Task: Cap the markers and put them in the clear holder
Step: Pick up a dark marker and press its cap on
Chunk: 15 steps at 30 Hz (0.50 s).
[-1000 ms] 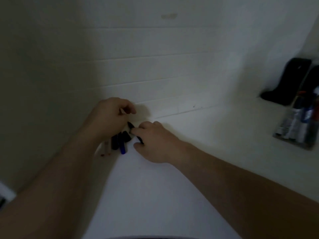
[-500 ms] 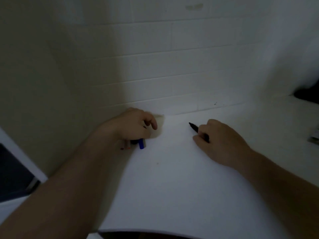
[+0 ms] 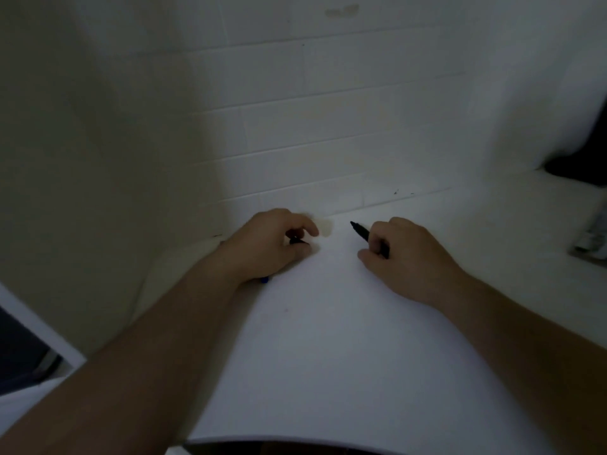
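Since earlier, left hand (image 3: pixel 266 244) covers markers (image 3: pixel 297 240); right hand (image 3: pixel 404 254) grips black marker (image 3: pixel 363 232)

Black marker (image 3: pixel 369 238) barrel buried in the right hand (image 3: pixel 404 257), blue marker (image 3: pixel 264 280) mostly under the left hand (image 3: pixel 269 247), its grip hiding a small dark item (image 3: pixel 297 240), clear holder (image 3: pixel 591 239) blurred and cut off at right edge.

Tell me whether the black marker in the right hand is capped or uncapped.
Cannot tell. The black marker in the right hand ends in a narrow dark point, but the picture is too dim to show whether it is a cap or a nib.
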Tool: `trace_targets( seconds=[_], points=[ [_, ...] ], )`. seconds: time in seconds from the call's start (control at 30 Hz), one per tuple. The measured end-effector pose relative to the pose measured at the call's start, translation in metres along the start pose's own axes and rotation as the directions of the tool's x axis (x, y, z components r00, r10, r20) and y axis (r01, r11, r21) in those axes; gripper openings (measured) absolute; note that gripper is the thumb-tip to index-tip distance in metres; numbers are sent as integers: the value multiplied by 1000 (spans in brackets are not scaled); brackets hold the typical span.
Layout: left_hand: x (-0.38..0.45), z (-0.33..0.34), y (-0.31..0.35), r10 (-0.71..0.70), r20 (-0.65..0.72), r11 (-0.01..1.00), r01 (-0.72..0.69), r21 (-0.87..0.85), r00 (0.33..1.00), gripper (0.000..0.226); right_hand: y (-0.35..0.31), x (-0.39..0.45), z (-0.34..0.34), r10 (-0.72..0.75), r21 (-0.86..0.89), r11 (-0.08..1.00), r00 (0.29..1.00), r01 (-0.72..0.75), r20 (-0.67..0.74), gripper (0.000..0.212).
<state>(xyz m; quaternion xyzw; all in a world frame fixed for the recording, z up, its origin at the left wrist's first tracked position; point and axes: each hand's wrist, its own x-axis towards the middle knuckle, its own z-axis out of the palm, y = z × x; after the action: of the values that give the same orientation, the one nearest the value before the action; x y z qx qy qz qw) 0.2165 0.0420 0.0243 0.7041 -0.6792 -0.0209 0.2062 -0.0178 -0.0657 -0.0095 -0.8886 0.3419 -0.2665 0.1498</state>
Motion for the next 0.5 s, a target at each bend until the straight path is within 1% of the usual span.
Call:
trace_targets(
  seconds=[0.13, 0.23, 0.3, 0.4, 0.47, 0.5],
  points=[
    [2, 3, 10, 57, 60, 998, -58, 16, 997, 27, 2, 1, 0, -5, -28, 1000, 1000, 4, -20, 25],
    [1, 1, 9, 23, 120, 1000, -25, 10, 992, 34, 3, 0, -2, -18, -10, 1000, 999, 18, -45, 28],
    [1, 2, 8, 19, 139, 999, -24, 34, 990, 32, 2, -1, -3, -15, 16, 1000, 998, 16, -62, 28],
    [2, 6, 14, 20, 86, 999, -24, 46, 996, 26, -2, -2, -4, 11, 75, 997, 995, -4, -102, 23],
    [2, 7, 17, -12, 3, 1000, 12, -16, 1000, 23, -4, -1, -5, 39, 116, 993, 991, -25, -126, 18],
    [2, 7, 17, -46, -39, 997, 43, -65, 998, 22, -5, 0, -6, 44, 126, 992, 990, -27, -135, 21]
  ],
)
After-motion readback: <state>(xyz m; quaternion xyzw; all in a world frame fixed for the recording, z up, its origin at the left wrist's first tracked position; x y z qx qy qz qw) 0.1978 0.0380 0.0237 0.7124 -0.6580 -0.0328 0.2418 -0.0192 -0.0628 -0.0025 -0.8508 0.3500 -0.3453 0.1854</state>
